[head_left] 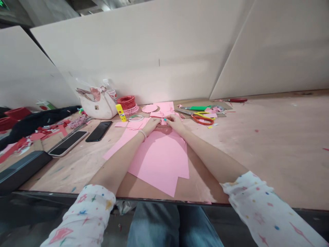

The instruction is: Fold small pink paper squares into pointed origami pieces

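My left hand [152, 125] and my right hand [175, 123] meet near the middle of the table. Their fingertips pinch a small pink paper piece [162, 121] from both sides; its exact shape is too small to tell. Large pink paper sheets [159, 157] lie flat under my forearms. Just beyond my fingers are more pink cut papers [166, 106] and a scallop-edged pink paper circle [149, 108]. Smaller pink paper pieces [137, 124] rest beside my left hand. Orange-handled scissors [202, 119] lie to the right of my right hand.
A yellow glue stick [121, 113], red and pink cord coils [128, 104], a white handbag [99, 106] and two phones [99, 131] are on the left. A green-handled cutter [197, 108] and paper scraps lie behind the scissors. White panels [159, 51] stand along the table's back.
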Demonstrator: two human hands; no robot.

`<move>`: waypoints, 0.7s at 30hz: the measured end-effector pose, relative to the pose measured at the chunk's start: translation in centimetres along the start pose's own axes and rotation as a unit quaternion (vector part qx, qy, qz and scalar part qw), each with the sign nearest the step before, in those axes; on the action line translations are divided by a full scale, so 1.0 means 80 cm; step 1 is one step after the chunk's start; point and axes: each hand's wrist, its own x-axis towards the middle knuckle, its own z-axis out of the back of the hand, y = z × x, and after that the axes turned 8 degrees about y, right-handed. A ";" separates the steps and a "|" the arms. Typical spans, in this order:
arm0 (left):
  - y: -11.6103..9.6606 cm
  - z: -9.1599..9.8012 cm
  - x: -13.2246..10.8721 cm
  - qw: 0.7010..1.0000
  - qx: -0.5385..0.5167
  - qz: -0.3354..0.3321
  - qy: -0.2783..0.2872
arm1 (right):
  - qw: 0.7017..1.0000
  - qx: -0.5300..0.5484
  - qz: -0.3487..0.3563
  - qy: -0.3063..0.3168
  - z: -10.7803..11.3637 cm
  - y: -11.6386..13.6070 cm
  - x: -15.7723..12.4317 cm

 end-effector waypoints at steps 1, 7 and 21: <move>0.000 -0.001 -0.001 1.000 0.000 0.002 0.006 | 1.000 -0.003 0.002 -0.001 0.000 0.001 0.000; -0.005 -0.005 -0.007 0.999 0.009 0.010 0.036 | 1.000 -0.022 0.015 -0.006 0.002 0.009 -0.004; -0.002 -0.002 -0.005 0.995 0.092 -0.026 0.021 | 0.999 -0.031 0.009 -0.008 0.003 0.006 -0.002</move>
